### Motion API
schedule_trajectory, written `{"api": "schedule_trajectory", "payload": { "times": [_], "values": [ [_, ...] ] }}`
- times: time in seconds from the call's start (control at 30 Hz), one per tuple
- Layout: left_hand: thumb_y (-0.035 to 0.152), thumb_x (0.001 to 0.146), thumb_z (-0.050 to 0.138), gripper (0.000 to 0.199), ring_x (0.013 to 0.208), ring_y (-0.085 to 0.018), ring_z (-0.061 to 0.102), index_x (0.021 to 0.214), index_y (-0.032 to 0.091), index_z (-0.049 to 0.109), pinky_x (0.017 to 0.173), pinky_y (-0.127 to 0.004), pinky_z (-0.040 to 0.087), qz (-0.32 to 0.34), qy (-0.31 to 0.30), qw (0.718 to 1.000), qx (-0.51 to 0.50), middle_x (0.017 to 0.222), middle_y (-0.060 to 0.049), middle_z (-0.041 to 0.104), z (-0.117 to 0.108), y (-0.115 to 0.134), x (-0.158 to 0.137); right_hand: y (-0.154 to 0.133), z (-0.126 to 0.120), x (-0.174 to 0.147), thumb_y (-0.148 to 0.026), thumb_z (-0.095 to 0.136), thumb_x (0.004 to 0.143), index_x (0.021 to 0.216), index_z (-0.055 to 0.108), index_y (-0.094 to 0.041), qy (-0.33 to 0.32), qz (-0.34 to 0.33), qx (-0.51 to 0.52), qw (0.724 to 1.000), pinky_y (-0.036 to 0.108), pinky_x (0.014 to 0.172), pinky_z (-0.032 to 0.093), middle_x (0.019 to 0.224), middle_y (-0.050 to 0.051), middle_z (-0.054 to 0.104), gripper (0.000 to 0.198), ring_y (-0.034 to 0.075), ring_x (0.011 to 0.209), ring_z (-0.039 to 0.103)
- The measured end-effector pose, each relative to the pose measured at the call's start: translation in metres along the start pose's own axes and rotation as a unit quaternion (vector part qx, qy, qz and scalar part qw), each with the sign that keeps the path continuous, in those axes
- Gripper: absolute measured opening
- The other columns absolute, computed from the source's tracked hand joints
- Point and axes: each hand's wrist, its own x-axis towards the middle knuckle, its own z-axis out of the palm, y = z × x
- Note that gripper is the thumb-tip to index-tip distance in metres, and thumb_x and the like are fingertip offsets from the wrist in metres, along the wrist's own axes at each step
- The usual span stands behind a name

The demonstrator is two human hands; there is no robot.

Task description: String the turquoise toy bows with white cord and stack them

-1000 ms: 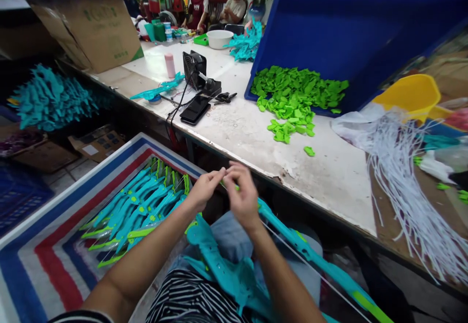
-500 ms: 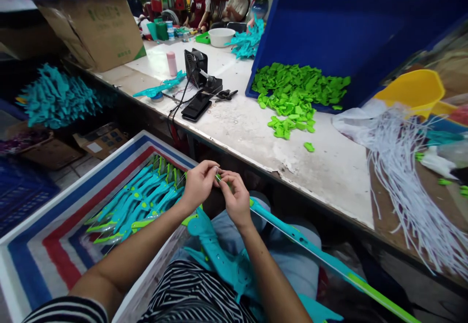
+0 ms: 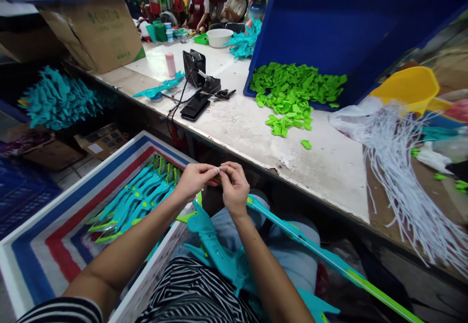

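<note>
The turquoise moulded-plastic toy bow with lime-green ends (image 3: 214, 245) lies across the person's lap, one long limb slanting away to the lower right. A thin white cord (image 3: 218, 170) shows at the fingertips, where the left hand (image 3: 196, 179) pinches it between thumb and forefinger. The right hand (image 3: 235, 189) curls in against the same spot; what its fingers grip cannot be told.

A second ago the hands were blurred and the cord stood off the right limb; now the fingertips meet and it runs close along that limb, which suggests fine work at the cord's end.

Beside the lap, a white-walled box lined with red, white and blue striped woven sheeting (image 3: 159, 272) holds a row of similar bows (image 3: 135, 196), glossy and ridged. Farther out, the scuffed, chipped white table (image 3: 325, 167) bears small, irregular lime-green plastic pieces (image 3: 296, 86) spilling from a tilted, smooth blue bin (image 3: 318, 26).
</note>
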Motion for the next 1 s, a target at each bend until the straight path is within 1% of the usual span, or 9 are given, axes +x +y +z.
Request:
{"api": "schedule_trajectory", "payload": {
  "times": [0.13,0.27,0.37,0.43,0.53,0.67,0.77,0.9,1.0],
  "values": [
    [0.039,0.047,0.084,0.038,0.053,-0.012,0.06,0.065,0.011,0.068,0.052,-0.023,0.052,-0.008,-0.004,1.0,-0.01,0.058,-0.002,0.064,0.001,-0.001,0.001,0.002,0.002,-0.001,-0.022,0.052,0.087,0.085,0.068,-0.022,-0.001,0.006,0.011,1.0,0.035,0.083,0.051,0.092,0.005,0.062,0.016,0.019,0.091,0.06],
    [0.035,0.048,0.081,0.032,0.048,-0.011,0.058,0.062,0.012,0.064,0.045,-0.02,0.048,-0.01,0.058,0.998,-0.039,0.053,0.0,0.061,0.006,-0.004,0.003,0.006,0.002,-0.003,-0.021,0.051,0.088,0.099,0.068,-0.022,-0.012,-0.002,0.031,0.999,0.032,0.081,0.053,0.101,0.006,0.062,0.02,0.017,0.091,0.061],
    [0.031,0.048,0.077,0.026,0.048,-0.009,0.056,0.056,0.012,0.061,0.046,-0.02,0.048,-0.017,0.088,0.994,-0.063,0.051,0.001,0.058,0.01,-0.004,0.006,0.008,0.0,-0.004,-0.024,0.055,0.088,0.098,0.069,-0.023,-0.003,-0.043,0.001,0.999,0.031,0.078,0.053,0.097,0.005,0.062,0.017,0.016,0.087,0.061],
    [0.029,0.048,0.075,0.023,0.049,-0.009,0.055,0.054,0.012,0.061,0.048,-0.02,0.049,-0.023,0.082,0.994,-0.073,0.051,0.001,0.059,0.01,-0.002,0.007,0.01,-0.001,-0.003,-0.023,0.057,0.088,0.092,0.07,-0.022,-0.002,-0.072,-0.017,0.997,0.03,0.076,0.052,0.089,0.004,0.062,0.014,0.016,0.085,0.061],
    [0.028,0.051,0.072,0.019,0.055,-0.012,0.059,0.057,0.012,0.065,0.052,-0.022,0.051,-0.027,0.045,0.997,-0.061,0.057,-0.002,0.062,0.007,0.0,0.007,0.012,-0.004,0.0,-0.021,0.057,0.089,0.089,0.069,-0.021,0.0,-0.086,-0.019,0.996,0.028,0.071,0.052,0.084,0.004,0.063,0.013,0.015,0.079,0.061],
    [0.021,0.056,0.067,0.013,0.058,-0.012,0.06,0.065,0.012,0.069,0.057,-0.023,0.051,-0.002,-0.018,1.0,0.022,0.062,-0.002,0.065,0.0,0.002,0.006,0.012,-0.009,0.003,-0.019,0.056,0.088,0.085,0.066,-0.019,-0.015,-0.103,-0.048,0.993,0.028,0.068,0.052,0.081,0.003,0.065,0.01,0.015,0.076,0.062],
    [0.017,0.059,0.062,0.011,0.054,-0.01,0.057,0.067,0.012,0.068,0.054,-0.021,0.048,0.031,-0.033,0.993,0.105,0.06,0.0,0.064,-0.001,-0.002,0.007,0.01,-0.012,0.004,-0.017,0.054,0.087,0.082,0.063,-0.018,-0.037,-0.12,-0.09,0.988,0.027,0.068,0.051,0.079,0.003,0.065,0.011,0.014,0.074,0.062],
    [0.019,0.066,0.062,0.011,0.051,-0.009,0.052,0.073,0.013,0.067,0.049,-0.019,0.04,0.078,0.007,0.975,0.206,0.057,0.003,0.059,0.0,-0.01,0.011,0.013,-0.018,0.004,-0.019,0.052,0.087,0.078,0.062,-0.019,-0.047,-0.112,-0.141,0.983,0.027,0.067,0.05,0.075,0.003,0.066,0.014,0.015,0.07,0.062],
    [0.023,0.071,0.063,0.011,0.057,-0.01,0.053,0.07,0.013,0.068,0.053,-0.02,0.039,0.112,0.034,0.945,0.304,0.06,0.001,0.061,0.0,-0.015,0.013,0.018,-0.023,0.0,-0.022,0.051,0.089,0.078,0.062,-0.019,-0.051,-0.079,-0.138,0.986,0.027,0.066,0.05,0.076,0.003,0.066,0.016,0.016,0.07,0.063]
  ]
}}
